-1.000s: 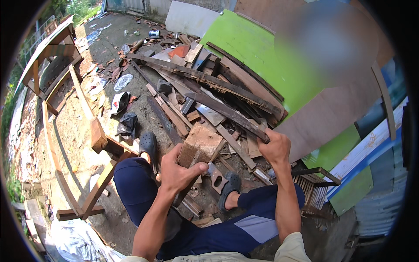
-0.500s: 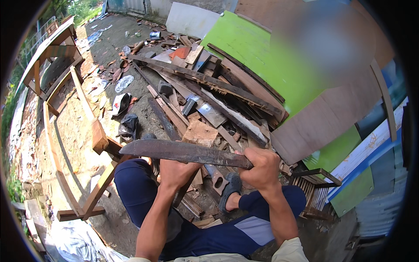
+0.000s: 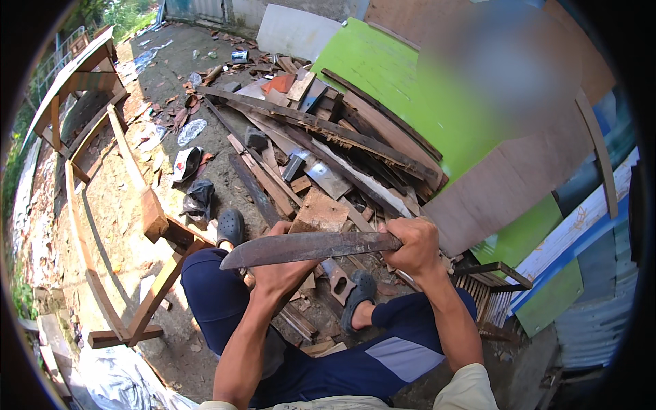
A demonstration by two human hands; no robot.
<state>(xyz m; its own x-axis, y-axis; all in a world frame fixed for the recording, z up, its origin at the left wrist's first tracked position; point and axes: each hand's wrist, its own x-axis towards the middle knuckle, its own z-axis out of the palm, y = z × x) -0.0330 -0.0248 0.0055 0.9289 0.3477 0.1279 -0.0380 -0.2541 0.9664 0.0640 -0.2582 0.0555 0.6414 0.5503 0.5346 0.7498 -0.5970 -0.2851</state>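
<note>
My right hand (image 3: 413, 246) is closed round the handle end of a machete (image 3: 307, 249). Its long, dark, worn blade lies crosswise over my lap, the rounded tip toward the left. Behind the blade my left hand (image 3: 281, 268) is closed, with the thumb side showing above the upper edge; what it grips is hidden. Just beyond the blade's middle sits a rough wooden block (image 3: 320, 210). Below the blade, a handsaw handle (image 3: 338, 283) lies on the ground by my right clog (image 3: 359, 301).
Scrap planks (image 3: 328, 126) are heaped ahead. Leaning behind them is a green board (image 3: 389, 82). An overturned wooden frame (image 3: 147, 212) stands to the left, and a small slatted wooden stool (image 3: 488, 290) to the right. Plastic litter (image 3: 192, 131) dots the ground.
The machete has shifted right and slightly down, its tip dropping and moving away from the left. My left hand has turned, its thumb side now rising above the blade; a dark strip below it no longer shows.
</note>
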